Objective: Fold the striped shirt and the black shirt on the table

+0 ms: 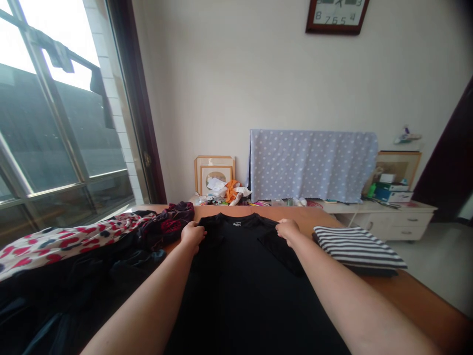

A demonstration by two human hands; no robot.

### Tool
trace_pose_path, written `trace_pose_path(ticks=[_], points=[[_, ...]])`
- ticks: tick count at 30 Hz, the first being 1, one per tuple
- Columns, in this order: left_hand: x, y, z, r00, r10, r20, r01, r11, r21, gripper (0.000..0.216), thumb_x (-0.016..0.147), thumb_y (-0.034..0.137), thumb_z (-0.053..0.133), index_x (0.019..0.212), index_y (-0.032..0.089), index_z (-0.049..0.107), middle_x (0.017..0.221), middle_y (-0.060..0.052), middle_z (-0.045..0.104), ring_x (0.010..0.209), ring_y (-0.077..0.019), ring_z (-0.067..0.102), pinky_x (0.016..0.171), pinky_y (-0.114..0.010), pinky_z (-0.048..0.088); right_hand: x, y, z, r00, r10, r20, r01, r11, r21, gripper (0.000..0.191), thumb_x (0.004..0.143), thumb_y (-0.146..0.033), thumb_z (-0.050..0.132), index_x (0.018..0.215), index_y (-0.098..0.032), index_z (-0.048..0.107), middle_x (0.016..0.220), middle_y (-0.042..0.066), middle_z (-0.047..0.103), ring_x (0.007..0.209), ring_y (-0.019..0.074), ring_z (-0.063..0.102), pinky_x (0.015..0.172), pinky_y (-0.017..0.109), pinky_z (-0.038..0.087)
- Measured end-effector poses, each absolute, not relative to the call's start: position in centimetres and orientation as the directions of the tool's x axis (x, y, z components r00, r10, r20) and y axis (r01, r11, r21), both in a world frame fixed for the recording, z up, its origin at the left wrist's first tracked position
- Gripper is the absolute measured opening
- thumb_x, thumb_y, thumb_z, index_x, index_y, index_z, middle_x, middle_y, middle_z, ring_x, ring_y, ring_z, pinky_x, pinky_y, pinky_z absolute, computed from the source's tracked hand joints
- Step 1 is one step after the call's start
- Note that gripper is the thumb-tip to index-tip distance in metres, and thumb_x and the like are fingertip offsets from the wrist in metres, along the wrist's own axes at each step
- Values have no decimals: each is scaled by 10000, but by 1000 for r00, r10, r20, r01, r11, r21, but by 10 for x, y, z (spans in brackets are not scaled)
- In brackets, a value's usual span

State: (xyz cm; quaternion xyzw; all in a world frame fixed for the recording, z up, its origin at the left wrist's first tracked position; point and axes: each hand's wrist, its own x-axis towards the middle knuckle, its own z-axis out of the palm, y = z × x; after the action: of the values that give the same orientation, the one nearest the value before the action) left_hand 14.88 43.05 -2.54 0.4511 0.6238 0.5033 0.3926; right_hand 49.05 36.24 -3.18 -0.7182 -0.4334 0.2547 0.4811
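A black T-shirt (244, 276) lies spread flat on the brown table (417, 296), its collar with a small white label pointing away from me. My left hand (192, 235) is closed on the shirt's left shoulder. My right hand (287, 230) is closed on the right shoulder, where the sleeve is folded inward over the body. Both forearms reach forward over the shirt.
A folded black-and-white striped garment (358, 245) sits on the table to the right. A heap of dark and red-patterned clothes (74, 246) covers the left side. Behind stand a cluttered low white cabinet (388, 217), a dotted blue cloth (312, 165) and picture frames. A large window is on the left.
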Motion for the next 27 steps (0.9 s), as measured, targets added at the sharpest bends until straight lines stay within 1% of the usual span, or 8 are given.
trace_pose_path(ticks=[5, 9, 12, 14, 17, 20, 24, 27], points=[[141, 389, -14, -219, 975, 27, 83, -9, 997, 315, 650, 70, 601, 945, 171, 644, 733, -22, 664, 645, -135, 662, 603, -223, 524, 478, 317, -12, 501, 862, 82, 339, -107, -935, 69, 689, -216, 650, 757, -205, 653, 599, 8, 645, 613, 162, 640, 561, 231, 468], [120, 323, -2, -165, 984, 59, 23, -56, 998, 252, 630, 87, 568, 855, 166, 650, 700, -11, 649, 637, -123, 636, 623, -220, 512, 470, 253, -3, 494, 864, 100, 308, -66, -949, 141, 705, -227, 616, 831, -199, 673, 706, 25, 696, 699, 166, 688, 625, 235, 523], [100, 263, 5, -114, 991, 67, -35, -71, 997, 169, 626, 146, 612, 792, 172, 628, 709, 1, 646, 667, -125, 627, 650, -224, 508, 467, 190, -5, 452, 889, 71, 189, -18, -982, 193, 697, -220, 638, 883, -185, 677, 824, 47, 721, 838, 196, 713, 717, 263, 562], [86, 222, 7, -78, 995, 67, -109, -76, 991, 179, 622, 189, 653, 798, 178, 623, 744, 7, 651, 704, -129, 626, 685, -233, 510, 465, 143, -8, 418, 907, 58, 113, 12, -994, 235, 697, -234, 669, 925, -181, 678, 902, 59, 726, 918, 219, 711, 780, 293, 573], [64, 164, 10, -41, 997, 61, -160, -67, 985, 208, 623, 223, 694, 811, 183, 615, 777, 11, 653, 744, -133, 615, 721, -243, 505, 460, 73, -12, 395, 918, 48, 76, 20, -997, 265, 720, -274, 691, 969, -184, 676, 979, 65, 722, 973, 236, 700, 846, 329, 573], [45, 112, 12, 18, 997, 70, -121, -67, 990, 204, 648, 251, 709, 808, 185, 602, 785, 11, 645, 748, -136, 600, 731, -248, 495, 455, 15, -17, 388, 920, 51, 73, 25, -997, 261, 744, -303, 689, 978, -187, 678, 1014, 63, 717, 993, 240, 693, 894, 350, 562], [22, 55, 11, 73, 992, 103, -5, -103, 995, 191, 689, 271, 687, 840, 187, 606, 788, 14, 622, 731, -137, 576, 718, -246, 469, 451, -40, -23, 379, 922, 78, 98, 44, -994, 284, 742, -333, 695, 984, -185, 681, 1012, 61, 718, 989, 247, 690, 906, 361, 553], [4, 28, 5, 118, 984, 137, 158, -155, 975, 175, 728, 269, 625, 889, 202, 613, 771, 26, 602, 711, -138, 555, 670, -230, 429, 451, -67, -26, 372, 922, 112, 202, 37, -979, 295, 760, -359, 654, 1003, -196, 690, 1000, 52, 726, 984, 244, 686, 873, 345, 549]])
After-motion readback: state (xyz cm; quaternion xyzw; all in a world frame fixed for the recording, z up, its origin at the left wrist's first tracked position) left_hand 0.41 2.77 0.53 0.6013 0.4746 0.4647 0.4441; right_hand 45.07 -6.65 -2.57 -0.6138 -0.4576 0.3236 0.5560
